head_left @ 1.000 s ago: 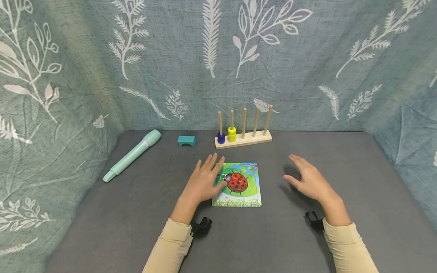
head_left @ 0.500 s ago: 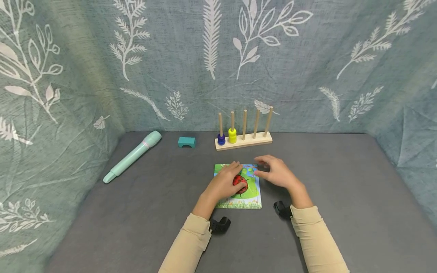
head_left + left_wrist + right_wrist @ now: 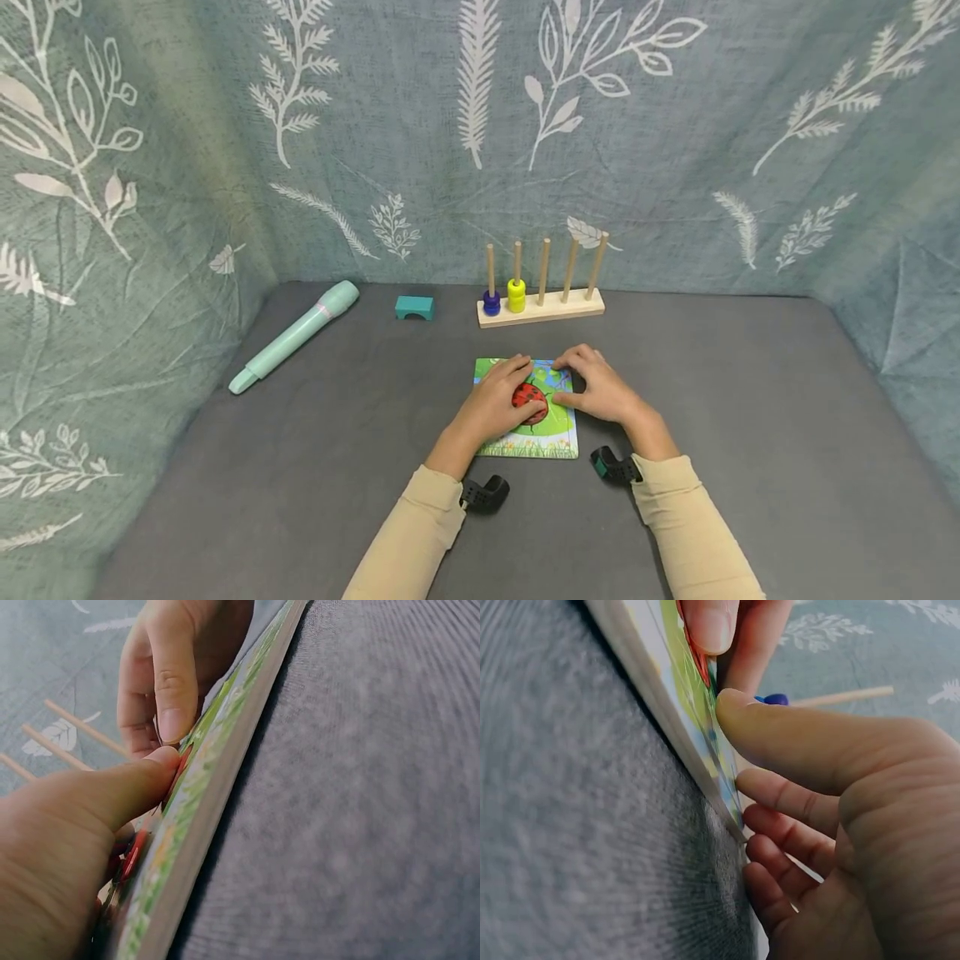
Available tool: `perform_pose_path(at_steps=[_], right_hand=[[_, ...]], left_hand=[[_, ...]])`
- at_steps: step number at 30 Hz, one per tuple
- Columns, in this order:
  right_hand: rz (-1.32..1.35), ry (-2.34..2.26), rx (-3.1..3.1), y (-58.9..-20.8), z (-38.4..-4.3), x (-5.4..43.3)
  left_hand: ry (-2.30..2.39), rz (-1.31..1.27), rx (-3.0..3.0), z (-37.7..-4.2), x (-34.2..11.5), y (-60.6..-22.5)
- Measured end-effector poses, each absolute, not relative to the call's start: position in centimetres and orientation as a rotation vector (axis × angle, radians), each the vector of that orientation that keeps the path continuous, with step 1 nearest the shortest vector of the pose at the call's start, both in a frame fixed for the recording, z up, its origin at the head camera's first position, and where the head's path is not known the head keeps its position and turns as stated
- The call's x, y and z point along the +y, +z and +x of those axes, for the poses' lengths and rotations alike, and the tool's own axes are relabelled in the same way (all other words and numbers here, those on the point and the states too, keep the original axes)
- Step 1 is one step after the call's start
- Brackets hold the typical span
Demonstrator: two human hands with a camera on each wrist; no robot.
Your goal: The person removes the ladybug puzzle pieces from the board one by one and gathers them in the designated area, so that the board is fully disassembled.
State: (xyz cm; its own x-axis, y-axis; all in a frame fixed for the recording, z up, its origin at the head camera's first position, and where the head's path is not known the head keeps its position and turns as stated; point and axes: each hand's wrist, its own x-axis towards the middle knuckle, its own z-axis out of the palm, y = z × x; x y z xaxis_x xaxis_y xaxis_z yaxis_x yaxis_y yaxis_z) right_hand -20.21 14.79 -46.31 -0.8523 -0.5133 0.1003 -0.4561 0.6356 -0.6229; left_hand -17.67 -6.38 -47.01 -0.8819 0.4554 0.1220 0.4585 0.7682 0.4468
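A square ladybug picture puzzle (image 3: pixel 551 433) lies flat on the dark grey table, its piece lines faintly visible. My left hand (image 3: pixel 489 407) rests over the puzzle's left half and hides part of the ladybug. At the upper right part of the board is my right hand (image 3: pixel 606 395), its thumb and fingertips on the picture. In the left wrist view, the left thumb (image 3: pixel 142 780) touches the red ladybug, close to the other hand's thumb. Seen from the right wrist, the right thumb (image 3: pixel 780 739) and index fingertip press on the puzzle surface, spread apart, with the other fingers at its edge.
Behind the puzzle stands a wooden peg stacker (image 3: pixel 558 308) with blue and yellow beads on two pegs. A teal arch block (image 3: pixel 415 307) sits left of it. Farther left lies a mint-green microphone-shaped tube (image 3: pixel 294 337). A leaf-patterned curtain (image 3: pixel 420 150) closes off the back and sides.
Both hands have come in toward the puzzle. My left hand has moved right over the ladybug; my right hand has moved left from the table until its fingertips reach the board.
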Motion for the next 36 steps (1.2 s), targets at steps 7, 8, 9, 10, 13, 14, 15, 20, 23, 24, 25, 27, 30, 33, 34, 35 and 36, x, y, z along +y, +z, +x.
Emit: perform_pose_path(at_steps=[7,8,9,10,13,14,15,20,23,24,25,27,30,33,34,35,36], right_hand=[[-0.842,-0.915,2.785,-46.2,-20.3,14.7],[-0.840,-0.905,2.783,-46.1,-20.3,14.6],[-0.838,-0.899,2.780,-46.0,-20.3,14.6],[-0.836,-0.896,2.775,-45.9,-20.3,14.5],[-0.836,-0.900,2.756,-45.4,-20.4,14.3],[-0.836,-0.902,2.751,-45.3,-20.5,14.2],[-0.835,-0.905,2.747,-45.2,-20.6,14.2],[-0.816,-0.950,2.743,-45.6,-20.9,14.2],[-0.782,-1.004,2.752,-45.9,-21.0,14.2],[-0.771,-1.022,2.753,-46.0,-21.1,14.1],[-0.755,-1.041,2.750,-46.1,-21.1,14.1],[-0.723,-1.064,2.745,-46.2,-21.1,14.1],[-0.694,-1.105,2.725,-46.4,-21.0,14.1],[-0.689,-1.153,2.699,-46.4,-20.9,14.1],[-0.696,-1.166,2.685,-46.3,-20.8,14.1],[-0.705,-1.177,2.672,-46.3,-20.8,14.1],[-0.716,-1.186,2.658,-46.3,-20.7,14.1]], left_hand=[[-0.728,-0.779,-2.949,-17.8,-6.4,-46.8],[-0.726,-0.779,-2.951,-17.8,-6.4,-46.8],[-0.722,-0.779,-2.952,-17.8,-6.4,-46.8],[-0.716,-0.779,-2.953,-17.8,-6.5,-46.8],[-0.709,-0.781,-2.950,-17.9,-6.5,-46.7],[-0.710,-0.781,-2.950,-17.9,-6.5,-46.7],[-0.711,-0.782,-2.952,-17.9,-6.5,-46.7],[-0.718,-0.772,-2.977,-17.8,-6.4,-46.6],[-0.731,-0.767,-2.989,-17.8,-6.3,-46.6],[-0.734,-0.768,-2.992,-17.8,-6.3,-46.6],[-0.732,-0.768,-2.995,-17.8,-6.4,-46.6],[-0.738,-0.769,-2.998,-17.8,-6.3,-46.6],[-0.742,-0.769,-2.996,-17.8,-6.3,-46.5],[-0.747,-0.769,-2.984,-17.7,-6.3,-46.5],[-0.753,-0.770,-2.978,-17.7,-6.4,-46.5],[-0.755,-0.770,-2.973,-17.7,-6.4,-46.6],[-0.757,-0.769,-2.968,-17.7,-6.5,-46.6]])
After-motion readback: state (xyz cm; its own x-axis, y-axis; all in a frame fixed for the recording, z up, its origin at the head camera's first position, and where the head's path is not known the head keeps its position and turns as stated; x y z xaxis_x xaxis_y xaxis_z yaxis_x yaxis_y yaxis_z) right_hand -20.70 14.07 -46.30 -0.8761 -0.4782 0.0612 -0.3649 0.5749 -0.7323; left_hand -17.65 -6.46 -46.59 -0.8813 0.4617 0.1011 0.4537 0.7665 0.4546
